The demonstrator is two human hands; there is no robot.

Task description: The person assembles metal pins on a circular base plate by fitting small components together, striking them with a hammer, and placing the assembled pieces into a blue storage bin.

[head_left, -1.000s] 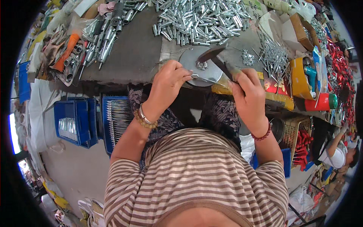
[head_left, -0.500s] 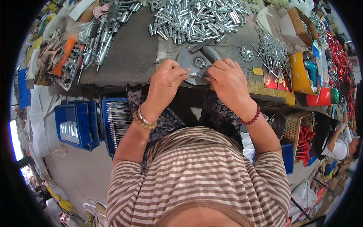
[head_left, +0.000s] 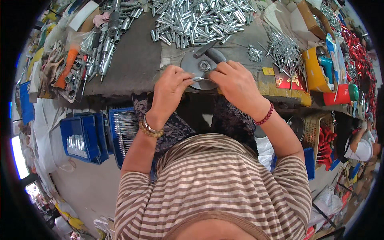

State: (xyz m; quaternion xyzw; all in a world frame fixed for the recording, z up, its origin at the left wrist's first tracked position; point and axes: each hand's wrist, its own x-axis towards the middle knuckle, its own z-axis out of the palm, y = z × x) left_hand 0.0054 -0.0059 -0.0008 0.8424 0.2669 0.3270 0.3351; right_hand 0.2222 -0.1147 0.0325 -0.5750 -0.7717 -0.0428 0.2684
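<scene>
Over the near edge of a round grey metal plate, my hands meet fingertip to fingertip. My left hand pinches a small silver metal tube. My right hand is closed in a pinch on a thin metal pin, which points at the tube's right end; whether its tip is inside is too small to tell. On the plate, just beyond my fingers, lies a round lumpy metal piece. A hammer rests across the plate's far side, its dark handle close to my right knuckles.
A heap of silver tubes covers the back of the bench. To the right lie small metal pieces, thin rods and a yellow container. Tools crowd the left. Blue bins of metal parts stand below.
The bench scene has shifted slightly left in the picture, and both hands with it. The tube and pin are still held end to end in the two pinches.
</scene>
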